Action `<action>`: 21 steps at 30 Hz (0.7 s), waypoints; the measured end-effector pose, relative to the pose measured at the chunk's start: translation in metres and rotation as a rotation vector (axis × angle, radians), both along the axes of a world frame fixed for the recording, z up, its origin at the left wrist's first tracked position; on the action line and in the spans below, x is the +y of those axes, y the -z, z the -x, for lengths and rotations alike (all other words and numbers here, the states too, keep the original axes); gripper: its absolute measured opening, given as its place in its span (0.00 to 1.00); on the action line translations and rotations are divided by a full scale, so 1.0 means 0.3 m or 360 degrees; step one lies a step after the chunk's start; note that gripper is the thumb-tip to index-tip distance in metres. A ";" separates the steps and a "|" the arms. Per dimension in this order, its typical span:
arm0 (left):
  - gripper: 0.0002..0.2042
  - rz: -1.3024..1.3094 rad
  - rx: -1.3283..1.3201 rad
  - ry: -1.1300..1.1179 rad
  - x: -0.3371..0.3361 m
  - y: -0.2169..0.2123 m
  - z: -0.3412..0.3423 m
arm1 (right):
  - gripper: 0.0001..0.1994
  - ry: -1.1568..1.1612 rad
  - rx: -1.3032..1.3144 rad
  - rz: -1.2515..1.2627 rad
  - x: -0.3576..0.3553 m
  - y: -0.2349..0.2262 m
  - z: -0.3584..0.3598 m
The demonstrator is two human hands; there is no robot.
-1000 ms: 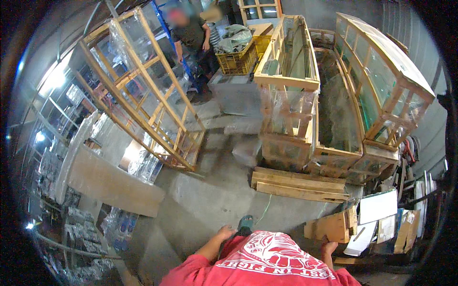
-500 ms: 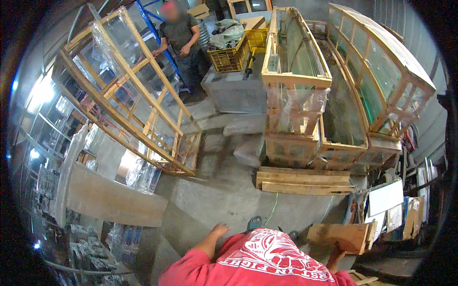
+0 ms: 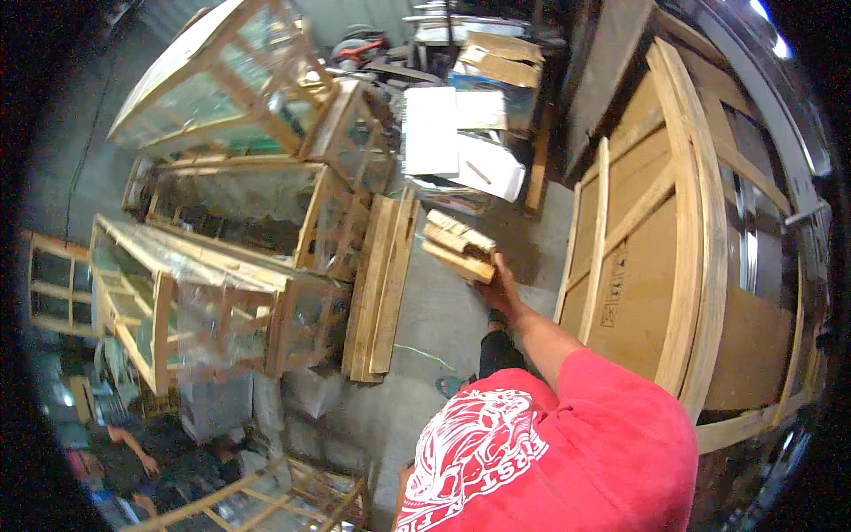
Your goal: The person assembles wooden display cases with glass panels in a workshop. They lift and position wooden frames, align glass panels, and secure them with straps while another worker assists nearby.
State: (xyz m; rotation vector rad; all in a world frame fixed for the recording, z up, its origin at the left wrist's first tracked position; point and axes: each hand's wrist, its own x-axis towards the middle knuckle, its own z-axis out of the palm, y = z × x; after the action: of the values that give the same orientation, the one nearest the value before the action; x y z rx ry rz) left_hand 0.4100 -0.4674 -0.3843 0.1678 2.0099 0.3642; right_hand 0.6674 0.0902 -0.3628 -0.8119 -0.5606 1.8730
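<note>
My right hand [image 3: 498, 285] is stretched out in front of my red shirt, closed on the end of a short bundle of wooden pieces [image 3: 456, 246]. The bundle is held above the concrete floor, and its far end points away from me toward a heap of papers and cardboard. Its pale upper face looks rough, with a dark gap near my fingers. How the pieces are joined I cannot tell. My left hand is out of sight, hidden beyond my shirt.
Long timbers [image 3: 383, 288] lie on the floor at left, beside wood-framed glass crates [image 3: 222, 310]. White sheets [image 3: 432, 133] and a cardboard box [image 3: 501, 62] stand ahead. A large wood-framed cardboard crate [image 3: 634, 257] rises close at right. Another person [image 3: 146, 461] is at lower left.
My view has swung right, so the glass crates now sit at left. The wooden bundle in my right hand has come into the middle of the view. My left hand has left the view.
</note>
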 end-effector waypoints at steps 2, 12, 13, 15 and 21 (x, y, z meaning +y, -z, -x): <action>0.27 0.0041 -0.0127 -0.0131 0.056 0.025 0.013 | 0.22 -0.0016 -0.0351 -0.0361 0.002 -0.023 -0.080; 0.26 -0.0468 -0.0246 -0.0190 1.038 -0.247 -0.191 | 0.35 0.0370 -0.1203 -0.0198 0.082 -0.111 -0.379; 0.26 -0.0510 -0.0234 -0.0058 1.096 -0.269 -0.218 | 0.33 0.0333 -0.1374 0.0007 0.112 -0.126 -0.411; 0.26 -0.0481 -0.0233 0.0103 1.188 -0.283 -0.257 | 0.29 0.0177 -0.1130 0.0180 0.149 -0.155 -0.492; 0.27 -0.0281 -0.0325 0.0295 1.216 -0.185 -0.197 | 0.29 0.0121 -0.1533 0.0351 0.226 -0.184 -0.677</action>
State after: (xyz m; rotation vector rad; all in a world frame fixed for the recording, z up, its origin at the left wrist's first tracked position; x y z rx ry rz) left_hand 0.4692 -0.1025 -0.3287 0.4087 1.7445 0.4226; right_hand 0.8704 0.1581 -0.3076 -1.8704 -0.8839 1.3962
